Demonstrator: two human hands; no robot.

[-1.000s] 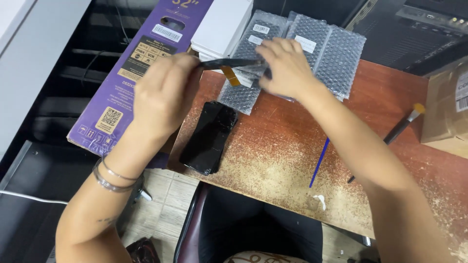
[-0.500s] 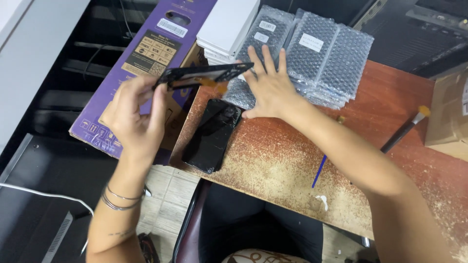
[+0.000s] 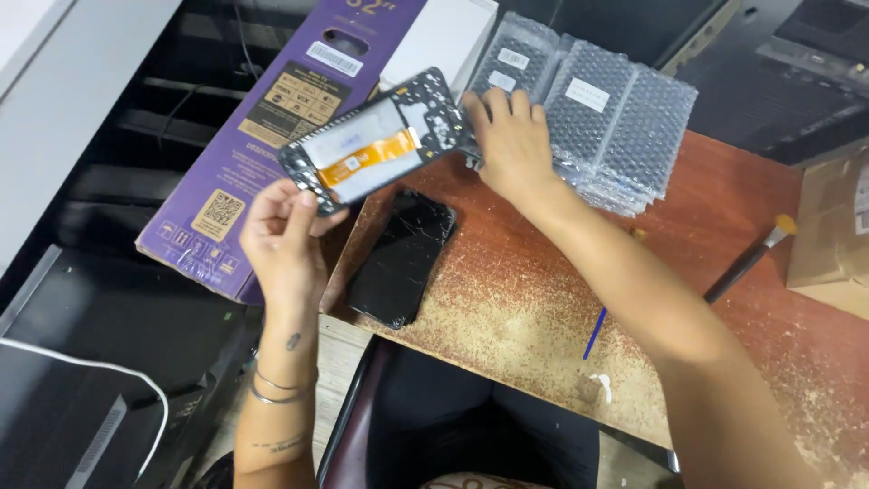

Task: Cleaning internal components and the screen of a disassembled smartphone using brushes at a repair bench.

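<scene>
Head view, listed left to right.

1. Long purple cardboard box (image 3: 272, 136), printed labels on its face, lying slantwise off the left edge of the desk, partly under the held part.

2. Left hand (image 3: 285, 235), forearm rising from the bottom of the frame, thin metal bangles (image 3: 276, 388) at the wrist. Hand raised off the desk, palm turned away from the camera; fingers (image 3: 303, 213) and thumb pinched on the lower left corner of the phone frame.

3. Black rectangular phone frame with pale inner plate and orange flex strip (image 3: 373, 145), held in the air, tilted, its far end pointing up and right, above the desk's left edge.

4. Black flat phone screen with cracked glass (image 3: 403, 258), lying face up on the desk just below the held frame, apart from both hands.

5. Reddish-brown wooden desk (image 3: 543, 299), surface worn pale and gritty toward the near edge.

6. Right hand (image 3: 511, 145), arm stretched diagonally from the lower right corner. Palm down, fingers spread flat, resting on the left end of the packets; gripping nothing.

7. Stack of grey bubble-wrap packets with white labels (image 3: 625, 127), fanned at the desk's far side.

8. Thin blue stick (image 3: 594, 332), lying on the desk beside the right forearm.

9. Black-handled brush with tan bristles (image 3: 749, 258), lying on the desk right of the forearm.
</scene>
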